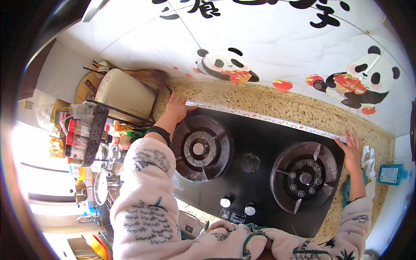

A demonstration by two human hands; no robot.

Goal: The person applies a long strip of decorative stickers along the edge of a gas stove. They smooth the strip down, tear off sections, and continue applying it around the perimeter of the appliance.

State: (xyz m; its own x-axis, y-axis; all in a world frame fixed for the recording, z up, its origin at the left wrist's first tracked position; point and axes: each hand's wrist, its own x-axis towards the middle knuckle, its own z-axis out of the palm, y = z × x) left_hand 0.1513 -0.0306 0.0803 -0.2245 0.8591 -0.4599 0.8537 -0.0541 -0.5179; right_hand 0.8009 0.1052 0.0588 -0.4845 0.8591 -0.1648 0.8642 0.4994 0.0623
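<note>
A black glass-topped two-burner gas cooktop [250, 191] lies in the countertop before me. Along its back edge runs a narrow white strip [260, 117] with a small coloured pattern. My left hand [177, 108] rests at the strip's left end, thumb over it and fingers spread toward the stone counter. At the other end my right hand [352, 152] has its thumb on the strip and its fingers apart on the counter. Neither hand grips anything. The left burner [199, 149] and right burner [305, 178] have dark round pans with metal supports. Two control knobs [226, 201] sit at the front.
A cream appliance [125, 94] and a black rack [95, 136] of bottles crowd the left. A blue liquid bottle [391, 174], a white bag [370, 162] and a teal cloth [347, 188] lie right. Behind rises a white tiled wall [276, 45] with panda pictures.
</note>
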